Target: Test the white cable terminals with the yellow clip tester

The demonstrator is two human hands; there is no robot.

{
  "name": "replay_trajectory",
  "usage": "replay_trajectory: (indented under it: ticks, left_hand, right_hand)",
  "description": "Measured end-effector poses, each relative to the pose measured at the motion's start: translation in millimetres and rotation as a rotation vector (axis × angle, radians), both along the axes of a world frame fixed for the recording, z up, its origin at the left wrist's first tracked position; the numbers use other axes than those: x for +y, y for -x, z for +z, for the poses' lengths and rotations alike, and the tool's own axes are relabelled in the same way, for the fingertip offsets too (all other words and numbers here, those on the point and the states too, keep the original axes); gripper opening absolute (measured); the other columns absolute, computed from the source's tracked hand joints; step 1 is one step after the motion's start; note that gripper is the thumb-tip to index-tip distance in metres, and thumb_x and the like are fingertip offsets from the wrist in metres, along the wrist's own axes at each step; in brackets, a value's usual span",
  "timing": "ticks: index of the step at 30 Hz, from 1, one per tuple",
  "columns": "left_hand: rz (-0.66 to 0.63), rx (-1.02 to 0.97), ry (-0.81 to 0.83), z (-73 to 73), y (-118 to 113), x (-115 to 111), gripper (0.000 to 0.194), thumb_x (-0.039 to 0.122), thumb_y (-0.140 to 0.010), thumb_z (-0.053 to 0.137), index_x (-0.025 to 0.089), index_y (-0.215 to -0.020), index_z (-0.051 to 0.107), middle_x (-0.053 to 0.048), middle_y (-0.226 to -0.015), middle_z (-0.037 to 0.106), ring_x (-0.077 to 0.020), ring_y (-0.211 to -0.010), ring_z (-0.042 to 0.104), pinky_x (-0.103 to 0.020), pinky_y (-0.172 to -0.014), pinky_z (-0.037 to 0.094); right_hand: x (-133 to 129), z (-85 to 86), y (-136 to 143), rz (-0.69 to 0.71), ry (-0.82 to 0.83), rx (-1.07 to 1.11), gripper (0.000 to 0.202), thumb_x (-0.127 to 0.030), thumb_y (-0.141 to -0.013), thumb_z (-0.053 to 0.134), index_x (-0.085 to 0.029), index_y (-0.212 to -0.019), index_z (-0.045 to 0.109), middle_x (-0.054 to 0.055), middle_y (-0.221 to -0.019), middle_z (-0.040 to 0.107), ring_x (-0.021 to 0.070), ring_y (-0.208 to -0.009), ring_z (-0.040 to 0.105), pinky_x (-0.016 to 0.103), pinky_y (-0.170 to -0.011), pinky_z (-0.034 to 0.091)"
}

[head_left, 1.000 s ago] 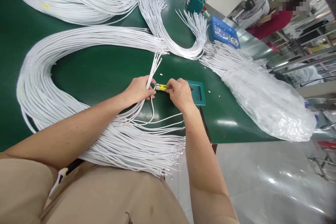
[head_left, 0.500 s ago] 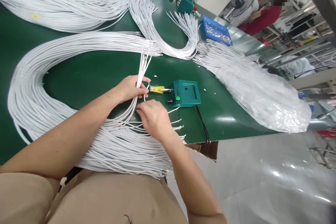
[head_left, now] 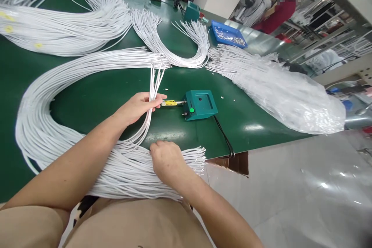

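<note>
My left hand (head_left: 142, 105) is closed round a small bunch of white cables (head_left: 152, 89), whose ends stick up past the fingers. Just right of its fingertips, a yellow connector piece (head_left: 171, 103) projects from a green box (head_left: 202, 104) with a lit green button. My right hand (head_left: 166, 159) rests with curled fingers on the large bundle of white cables (head_left: 128, 170) at the table's front edge; whether it pinches a cable is hidden. This bundle curves round on the left, and its far ends lie behind my left hand.
More white cable bundles (head_left: 72, 27) lie at the back left, another (head_left: 186, 60) behind the green box. Plastic-wrapped cables (head_left: 279, 89) stretch to the right. A blue tray (head_left: 228, 34) holds small metal parts. A person in red (head_left: 274, 15) is at the back right.
My right hand has moved down from beside my left hand onto the near cable bundle. The camera view has shifted slightly. My left hand still holds its bunch.
</note>
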State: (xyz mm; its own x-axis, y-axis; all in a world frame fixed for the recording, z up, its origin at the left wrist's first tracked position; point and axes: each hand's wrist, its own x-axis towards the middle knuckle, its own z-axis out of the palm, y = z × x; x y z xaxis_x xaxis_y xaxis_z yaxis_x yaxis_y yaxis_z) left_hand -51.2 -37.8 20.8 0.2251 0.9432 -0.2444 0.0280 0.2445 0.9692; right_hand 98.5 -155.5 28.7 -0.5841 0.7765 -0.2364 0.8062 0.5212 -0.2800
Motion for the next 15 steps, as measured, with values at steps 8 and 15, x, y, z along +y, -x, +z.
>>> replay_trajectory:
  ticks: [8,15]
  left_hand:
    - [0.008,-0.054,-0.020,0.2,-8.3,-4.9,0.045,0.042,-0.074,0.076,0.015,-0.108,0.070,-0.005,-0.084,0.073,-0.0182,-0.080,0.070,-0.032,-0.078,0.055]
    - [0.029,-0.016,-0.058,4.0,-8.6,-5.9,0.034,0.043,-0.074,0.075,0.014,-0.092,0.071,-0.007,-0.081,0.074,-0.0209,-0.082,0.071,-0.034,-0.080,0.054]
  right_hand:
    - [98.0,39.1,-18.6,-0.646,-0.016,0.620,0.025,-0.041,-0.091,0.049,-0.022,-0.083,0.064,-0.003,-0.071,0.069,0.0127,-0.066,0.064,0.025,-0.067,0.044]
    - [134.5,32.3,-9.1,-0.733,-0.018,0.779,0.028,-0.045,-0.074,0.067,-0.020,-0.064,0.061,-0.004,-0.060,0.062,0.0130,-0.062,0.057,0.026,-0.063,0.041]
